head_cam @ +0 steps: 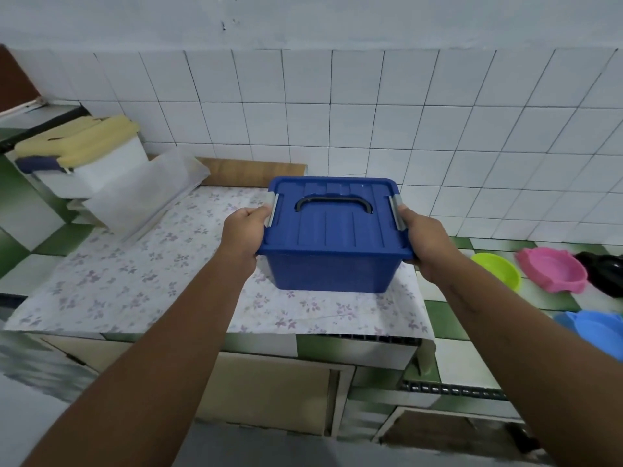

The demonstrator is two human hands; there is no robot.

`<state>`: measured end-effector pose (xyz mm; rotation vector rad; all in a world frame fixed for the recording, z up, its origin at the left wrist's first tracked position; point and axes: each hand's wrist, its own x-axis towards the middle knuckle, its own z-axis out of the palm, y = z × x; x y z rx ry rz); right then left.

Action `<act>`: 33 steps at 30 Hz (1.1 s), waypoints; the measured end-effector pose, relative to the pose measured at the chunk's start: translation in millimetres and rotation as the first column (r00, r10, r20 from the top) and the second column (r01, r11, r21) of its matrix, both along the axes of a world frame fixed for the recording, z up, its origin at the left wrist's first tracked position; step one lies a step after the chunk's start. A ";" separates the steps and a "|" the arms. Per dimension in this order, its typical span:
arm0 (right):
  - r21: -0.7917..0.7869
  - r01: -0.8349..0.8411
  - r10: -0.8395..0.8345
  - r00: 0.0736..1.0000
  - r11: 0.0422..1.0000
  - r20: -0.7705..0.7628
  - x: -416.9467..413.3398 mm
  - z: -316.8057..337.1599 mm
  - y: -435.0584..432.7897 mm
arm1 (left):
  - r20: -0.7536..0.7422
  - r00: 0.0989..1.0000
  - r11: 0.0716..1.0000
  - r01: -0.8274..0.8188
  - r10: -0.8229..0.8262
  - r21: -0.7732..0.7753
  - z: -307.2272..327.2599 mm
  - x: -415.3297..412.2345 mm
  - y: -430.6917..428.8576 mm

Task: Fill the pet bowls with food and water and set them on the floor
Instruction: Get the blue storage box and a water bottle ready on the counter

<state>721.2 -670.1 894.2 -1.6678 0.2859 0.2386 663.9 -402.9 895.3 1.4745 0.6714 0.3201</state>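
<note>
White-tiled wall (371,112) backs a green-and-white tiled bench (445,318), its left and middle covered by a floral sheet (135,274).

The blue box (332,261) sits over the sheet's right part, near the bench's front edge; whether it rests on the sheet or is lifted cannot be told. Its lid (333,230) is on, and the black handle (333,201) lies flat. The box's long axis runs parallel to the wall.

The left hand (242,230) grips the left short end, the right hand (424,241) the right end, fingers curled under the rim.

On the right bench end stand a green bowl (499,269), a pink bowl (553,269), a black bowl (603,271) and a blue bowl (596,328). The sheet left of the box lies open. White containers (101,163) are stacked at the rear left corner.
</note>
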 end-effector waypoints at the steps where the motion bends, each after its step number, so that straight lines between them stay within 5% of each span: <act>1: 0.000 0.005 -0.005 1.000 1.000 -0.003 -1.0 0.9 0.5 | 0.006 1.000 1.000 0.000 0.000 -0.008 0.0 -0.2 -0.2; 13: 0.000 0.005 -0.005 1.000 1.000 0.015 -5.8 4.1 2.5 | -0.007 1.000 1.000 -0.011 0.011 0.017 7.7 -3.4 -7.5; 20: -0.090 0.047 -0.040 0.996 0.995 0.077 -9.6 8.8 -3.1 | -0.065 0.997 0.984 0.047 -0.036 0.171 12.2 -5.5 4.5; 25: -0.147 0.169 -0.145 0.976 0.975 0.163 -16.1 9.0 -12.2 | 0.095 0.995 0.935 -0.057 0.026 0.351 18.3 -7.4 6.3; 33: -0.139 0.217 -0.176 0.949 0.966 0.260 -41.5 -1.2 -14.5 | 0.274 0.955 0.945 0.015 -0.109 0.326 37.7 -17.7 -41.3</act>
